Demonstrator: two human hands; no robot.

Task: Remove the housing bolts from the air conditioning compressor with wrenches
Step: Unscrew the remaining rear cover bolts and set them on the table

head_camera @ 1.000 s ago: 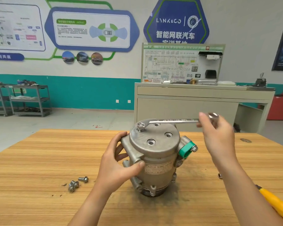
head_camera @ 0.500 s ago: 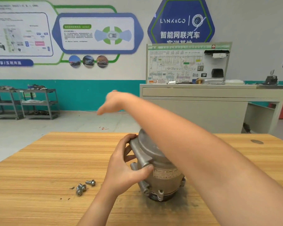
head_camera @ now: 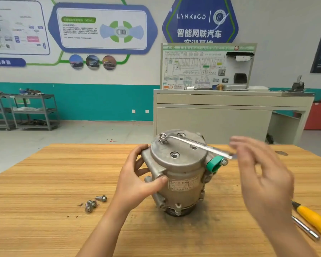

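Desk [head_camera: 44, 182], wood-grain.
Near right: yellow-handled tool [head_camera: 315, 219], with chrome bar [head_camera: 306, 229] beside it.
Near left: loose bolts [head_camera: 93, 204], clustered.
Centre: compressor [head_camera: 182, 175], upright on the desk. Left grip [head_camera: 137, 184] is wrapped round its left flank, thumb on the front.
Right grip [head_camera: 263, 175]: blurred, fingers spread, just beside the free end of the wrench [head_camera: 196, 144]; contact cannot be told.
Wrench lies across the compressor top, ring end on the far-left bolt [head_camera: 163, 136].

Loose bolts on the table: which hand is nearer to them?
Left. The left hand grips the compressor just right of the bolts; the right hand is farther right, past the compressor, by the free end of the wrench.
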